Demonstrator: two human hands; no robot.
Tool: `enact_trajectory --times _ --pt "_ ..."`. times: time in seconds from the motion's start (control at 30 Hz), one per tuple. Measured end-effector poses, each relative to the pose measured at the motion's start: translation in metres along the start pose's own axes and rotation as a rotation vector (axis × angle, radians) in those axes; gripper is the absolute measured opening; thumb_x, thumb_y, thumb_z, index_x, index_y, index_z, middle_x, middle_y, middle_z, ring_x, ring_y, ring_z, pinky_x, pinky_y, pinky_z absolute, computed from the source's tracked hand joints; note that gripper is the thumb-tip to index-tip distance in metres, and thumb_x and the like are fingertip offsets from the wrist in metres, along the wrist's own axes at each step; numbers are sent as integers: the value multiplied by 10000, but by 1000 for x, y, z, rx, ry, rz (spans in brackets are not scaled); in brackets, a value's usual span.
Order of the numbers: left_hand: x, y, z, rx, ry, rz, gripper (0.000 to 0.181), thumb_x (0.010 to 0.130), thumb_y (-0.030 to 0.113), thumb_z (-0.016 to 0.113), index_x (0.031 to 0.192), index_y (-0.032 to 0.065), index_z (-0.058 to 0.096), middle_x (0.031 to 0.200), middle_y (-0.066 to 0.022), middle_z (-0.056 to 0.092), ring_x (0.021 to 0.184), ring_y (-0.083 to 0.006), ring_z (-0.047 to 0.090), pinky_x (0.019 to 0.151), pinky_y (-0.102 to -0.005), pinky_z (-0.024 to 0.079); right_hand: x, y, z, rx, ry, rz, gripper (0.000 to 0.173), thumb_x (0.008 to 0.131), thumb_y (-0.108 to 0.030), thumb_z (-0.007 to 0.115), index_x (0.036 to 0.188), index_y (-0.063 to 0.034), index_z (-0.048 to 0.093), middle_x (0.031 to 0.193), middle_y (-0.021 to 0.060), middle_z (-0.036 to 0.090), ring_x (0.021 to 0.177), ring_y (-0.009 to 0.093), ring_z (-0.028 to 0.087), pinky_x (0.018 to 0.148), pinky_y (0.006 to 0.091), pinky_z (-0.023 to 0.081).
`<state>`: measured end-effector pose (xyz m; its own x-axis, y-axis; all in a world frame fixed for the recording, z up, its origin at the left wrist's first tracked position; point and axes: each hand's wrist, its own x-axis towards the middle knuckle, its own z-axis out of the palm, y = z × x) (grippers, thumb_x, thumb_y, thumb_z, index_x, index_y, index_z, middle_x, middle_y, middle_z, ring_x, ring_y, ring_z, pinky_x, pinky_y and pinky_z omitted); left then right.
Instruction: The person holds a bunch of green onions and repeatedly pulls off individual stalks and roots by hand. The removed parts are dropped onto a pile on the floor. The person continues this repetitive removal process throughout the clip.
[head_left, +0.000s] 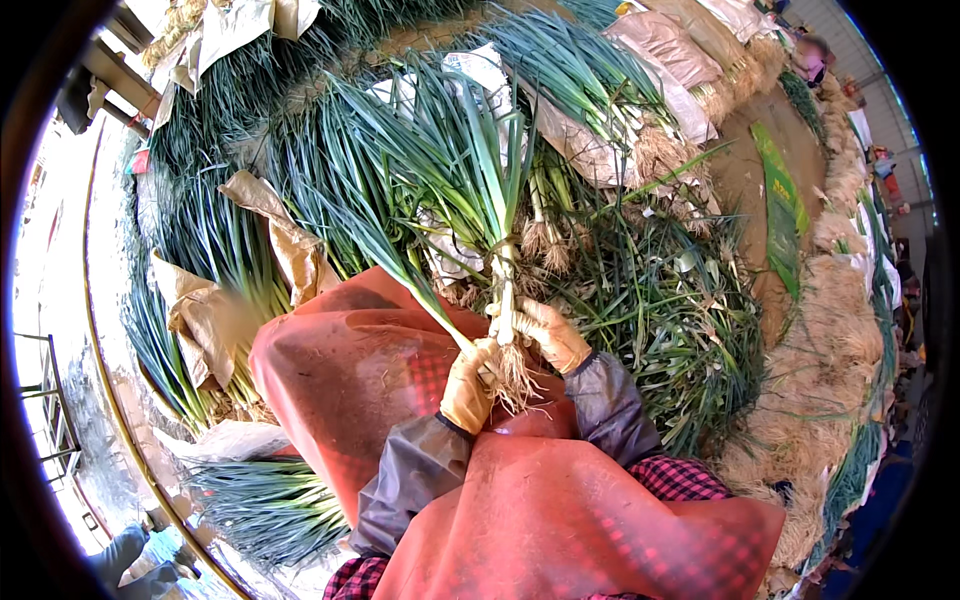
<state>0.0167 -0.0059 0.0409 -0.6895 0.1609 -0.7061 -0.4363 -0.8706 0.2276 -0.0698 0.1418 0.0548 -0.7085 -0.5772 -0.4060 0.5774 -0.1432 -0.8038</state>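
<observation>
Green onions with long green leaves and white stalks are held over the red apron (585, 517) across my lap. My left hand (466, 388), in a yellowish glove, is closed around the lower end of one green onion (431, 300) that slants up to the left. In a matching glove, my right hand (551, 332) grips the white stalk of an upright green onion (506, 289). Its pale roots (516, 375) hang between the two hands. The fingertips are partly hidden behind stalks and roots.
Right of my knees lies a heap of loose green leaves and trimmings (675, 330). Green onion bundles (592, 82) lie ahead, some wrapped in brown paper (277, 232). Rows of root ends (817, 360) line the right. Another person (814, 60) is far off at the upper right.
</observation>
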Motion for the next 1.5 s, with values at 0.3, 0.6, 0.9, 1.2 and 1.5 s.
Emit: enact_trajectory --times 0.3,0.6,0.9,1.2,1.5 --pt "25 -7 -8 44 47 166 52 857 -8 555 887 26 581 666 3 520 466 -79 425 412 -207 351 -93 -77 14 23 391 -357 326 918 -228 596 1132 11 535 931 73 596 671 81 550 496 195 479" --pt "15 -2 -6 96 -51 106 85 892 27 553 963 39 599 714 19 535 518 -69 425 443 -212 379 -202 -106 -110 -62 1249 -733 428 951 -342 515 1261 -46 521 1043 47 515 894 129 526 745 297 492" --pt "10 -5 -28 -31 -346 154 267 827 74 658 1062 39 537 1026 -78 628 878 -188 638 782 -276 537 -34 4 -40 -55 199 77 430 990 -322 465 1328 -58 498 1165 78 624 905 132 600 794 250 478" --pt "-30 16 -12 -199 -378 -49 289 923 185 587 1179 62 529 1082 -67 583 794 -132 567 656 -245 505 16 -39 42 -33 -161 64 362 965 -253 524 1203 9 598 963 66 661 743 103 618 698 217 496" --pt "-16 10 -19 -338 -434 -151 262 938 163 564 1172 48 531 1044 -78 590 796 -136 552 655 -250 491 18 4 35 -81 213 -45 178 940 -109 568 1037 24 635 856 49 661 753 87 594 700 215 481"
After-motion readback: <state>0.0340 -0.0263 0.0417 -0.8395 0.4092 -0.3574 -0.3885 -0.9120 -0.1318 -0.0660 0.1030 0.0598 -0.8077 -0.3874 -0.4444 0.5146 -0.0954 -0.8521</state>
